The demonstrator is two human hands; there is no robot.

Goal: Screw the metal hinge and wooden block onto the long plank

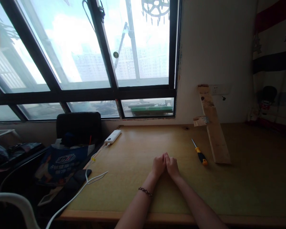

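Note:
My left hand [159, 164] and my right hand [172, 166] rest on the table, pressed against each other at the fingers. Both have their fingers closed, and nothing shows in either one. A beaded bracelet [145, 191] circles my left wrist. To the right of my right hand, apart from it, lies a screwdriver [201, 157] with a yellow and black handle, its shaft pointing away from me. Beyond it a long wooden board [215, 133] reaches up near the wall. A short wood piece [199, 121] juts from the board's left side at a metal hinge or bracket [206, 120].
A white power bank [112, 136] lies near the table's [133, 187] back left, with a white cable [72, 201] trailing over the left edge. Left of the table are a black chair [78, 128] and a blue bag [62, 165]. A wall socket [220, 89] is behind the board.

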